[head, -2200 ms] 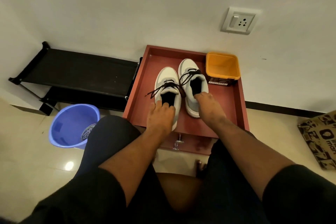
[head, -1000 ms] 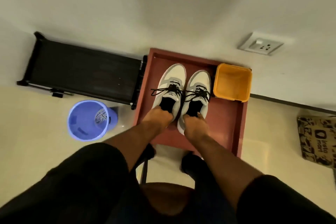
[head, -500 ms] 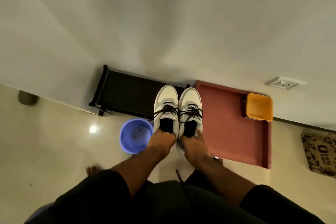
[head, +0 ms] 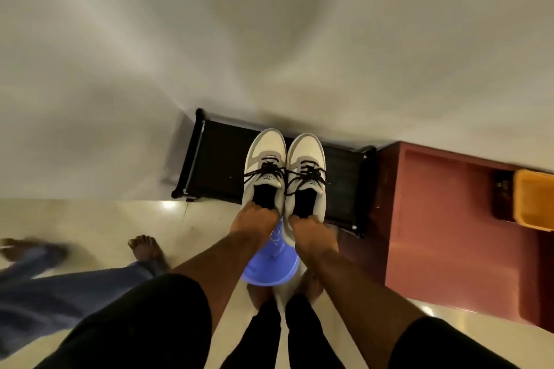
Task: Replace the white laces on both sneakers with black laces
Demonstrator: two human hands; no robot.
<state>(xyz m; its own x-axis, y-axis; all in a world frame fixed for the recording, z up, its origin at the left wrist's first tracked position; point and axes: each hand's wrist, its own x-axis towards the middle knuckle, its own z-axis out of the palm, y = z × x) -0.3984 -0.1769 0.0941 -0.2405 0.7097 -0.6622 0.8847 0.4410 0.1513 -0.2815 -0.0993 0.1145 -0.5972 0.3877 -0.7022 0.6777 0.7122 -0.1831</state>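
— Two sneakers, side by side, toes pointing away. Who holds which?

— Left hand (head: 254, 220) grips the left sneaker (head: 265, 168) at the heel, fingers curled over the collar into the opening. Right hand (head: 311, 229) does the same on the right sneaker (head: 307, 174).

— So the fingers are clamped, not loose?

— Clamped on the heel rims, yes. The rest of each shoe runs forward from the fingertips.

— And the laces?

— Black laces (head: 271, 172) run through both sets of eyelets, ends loose and spilling sideways, well ahead of the fingers.

— What lies under the shoes?

— Seen from above, they sit over a black rack (head: 215, 165) against the wall; whether they touch it I cannot tell. A blue bucket (head: 269, 266) shows below the hands. A red table (head: 443, 219) stands to the right with an orange bin (head: 533, 199) on it.

— Anyone else?

— Another person's bare foot (head: 147, 247) on the floor at left.
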